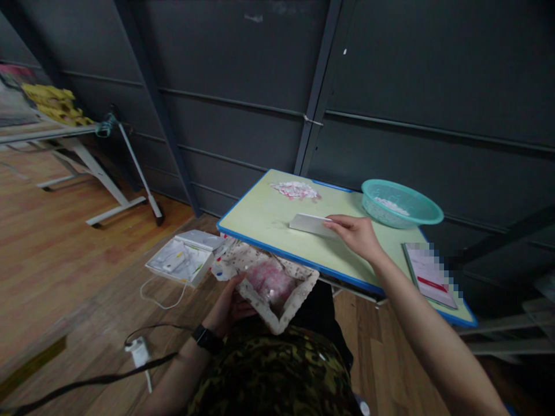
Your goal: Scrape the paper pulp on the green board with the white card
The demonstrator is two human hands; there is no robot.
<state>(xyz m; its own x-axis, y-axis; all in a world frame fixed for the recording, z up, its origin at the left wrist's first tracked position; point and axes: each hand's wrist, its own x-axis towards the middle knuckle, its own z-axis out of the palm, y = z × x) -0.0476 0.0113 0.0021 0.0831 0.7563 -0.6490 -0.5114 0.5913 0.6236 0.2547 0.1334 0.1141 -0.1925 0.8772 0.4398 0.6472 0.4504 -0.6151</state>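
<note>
My right hand (pixel 356 234) reaches over a pale green table with a blue edge (pixel 260 216) and grips a flat white card-like scraper (pixel 307 223) lying on it. A small heap of white and pink bits (pixel 296 190) lies farther back on the table. My left hand (pixel 228 305), with a black watch on the wrist, holds a white patterned bag (pixel 273 289) open below the table's front edge. Pink material shows inside the bag.
A teal mesh basket (pixel 401 203) with white bits stands at the table's back right. A clipboard with paper (pixel 429 274) lies at the right. An open white box (pixel 184 258) and cables lie on the wooden floor at left. A white-legged table (pixel 87 156) stands far left.
</note>
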